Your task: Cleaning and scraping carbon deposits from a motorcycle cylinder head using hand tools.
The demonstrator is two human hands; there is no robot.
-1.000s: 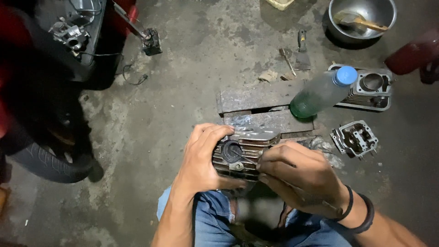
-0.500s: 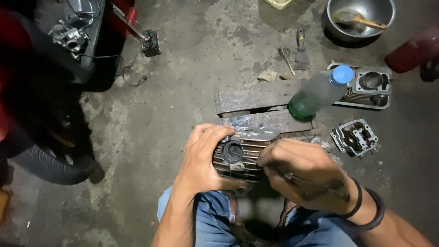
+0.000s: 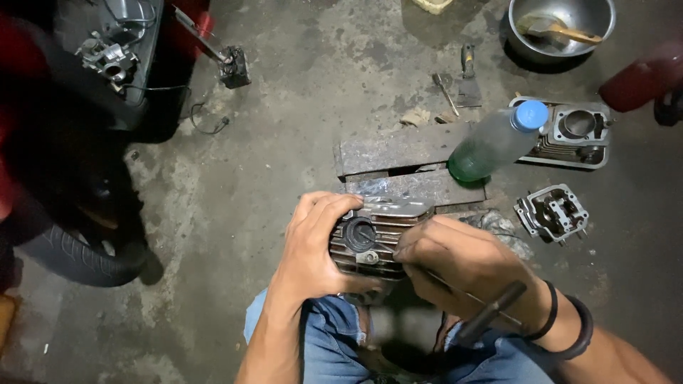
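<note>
Cylinder head between both hands' grip

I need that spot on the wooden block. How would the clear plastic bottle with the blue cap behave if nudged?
The clear plastic bottle with the blue cap looks nearly empty, so probably light. It stands tilted on the wooden block, so likely tips, then rolls.

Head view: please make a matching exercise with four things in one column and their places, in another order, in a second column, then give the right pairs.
Things:
1. finned cylinder head
2. plastic bottle
3. metal bowl
4. T-handle tool

Places:
A. top right of the floor, with a brush inside
B. in the right hand
C. gripped by the left hand, above the knees
D. on the metal blocks, leaning right, with a blue cap

Pairs: 1-C, 2-D, 3-A, 4-B
</note>
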